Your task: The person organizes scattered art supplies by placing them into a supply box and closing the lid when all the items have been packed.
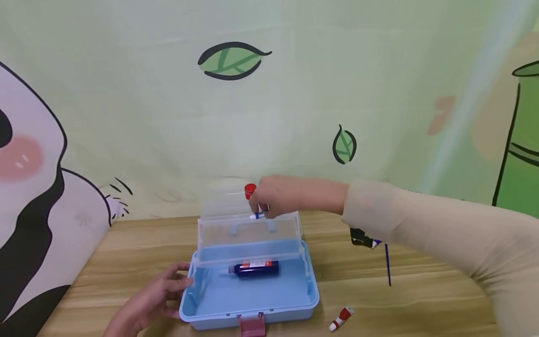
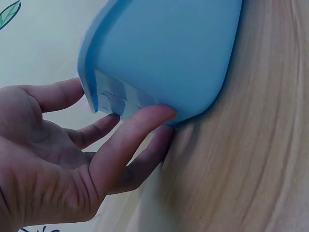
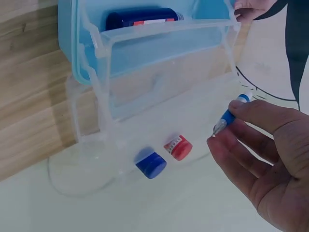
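My right hand (image 1: pixel 278 196) pinches a small blue-and-white paint tube (image 3: pixel 231 112) between thumb and fingertips, above the clear raised tray (image 1: pixel 248 234) of a light blue case (image 1: pixel 252 323). Inside the case's base lies a dark blue bottle (image 1: pixel 258 268) with a red and white label. Beyond the tray, a red-capped container (image 3: pixel 178 147) and a blue-capped one (image 3: pixel 152 165) show side by side in the right wrist view. My left hand (image 1: pixel 153 297) touches the case's left end with loosely bent fingers; the thumb (image 2: pixel 145 125) lies by its lower wall.
A red and white tube (image 1: pixel 341 319) lies on the wooden table right of the case. Behind it are a thin dark blue stick (image 1: pixel 388 264) and a black item (image 1: pixel 361 237), partly hidden by the right sleeve. A patterned cloth (image 1: pixel 294 93) hangs at the back.
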`<state>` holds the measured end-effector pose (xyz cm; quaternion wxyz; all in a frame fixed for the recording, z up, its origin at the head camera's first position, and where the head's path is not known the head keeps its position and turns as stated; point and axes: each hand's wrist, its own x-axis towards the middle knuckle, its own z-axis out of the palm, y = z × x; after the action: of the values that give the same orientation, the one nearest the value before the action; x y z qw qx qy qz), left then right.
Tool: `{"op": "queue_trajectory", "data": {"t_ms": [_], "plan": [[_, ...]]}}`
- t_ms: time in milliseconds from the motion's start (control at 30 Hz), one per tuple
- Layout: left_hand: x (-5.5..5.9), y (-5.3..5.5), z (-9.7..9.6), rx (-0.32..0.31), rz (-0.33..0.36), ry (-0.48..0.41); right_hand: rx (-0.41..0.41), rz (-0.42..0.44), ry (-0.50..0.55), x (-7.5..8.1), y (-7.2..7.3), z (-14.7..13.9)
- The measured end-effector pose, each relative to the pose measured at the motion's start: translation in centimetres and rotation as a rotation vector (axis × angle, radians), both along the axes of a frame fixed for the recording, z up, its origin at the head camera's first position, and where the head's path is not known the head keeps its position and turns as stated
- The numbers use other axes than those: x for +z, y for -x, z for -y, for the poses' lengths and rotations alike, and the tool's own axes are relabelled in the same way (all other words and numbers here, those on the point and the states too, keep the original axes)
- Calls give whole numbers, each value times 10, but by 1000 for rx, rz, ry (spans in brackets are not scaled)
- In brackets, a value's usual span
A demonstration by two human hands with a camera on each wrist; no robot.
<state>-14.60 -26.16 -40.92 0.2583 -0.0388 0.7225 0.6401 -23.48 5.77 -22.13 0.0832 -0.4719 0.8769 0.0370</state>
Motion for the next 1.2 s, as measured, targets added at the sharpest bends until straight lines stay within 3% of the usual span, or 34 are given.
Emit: {"op": "queue_trajectory", "data": {"t_ms": [200,400,800,1000,1200], "plan": [[2,4,5,-52,24,-21,-11,22,-21,9,5,6],[0,5,9,-96,18,-59,-73,31,-49,7,5,9],[-3,5,11,-110,8,-82,-58,6,-66,4,9,3],[-4,4,9,-106,15,-77,-66,1,-88,-1,8,-9],[-2,5,6,-108,2,-77,-106,13,-72,-14,7,-40]]}}
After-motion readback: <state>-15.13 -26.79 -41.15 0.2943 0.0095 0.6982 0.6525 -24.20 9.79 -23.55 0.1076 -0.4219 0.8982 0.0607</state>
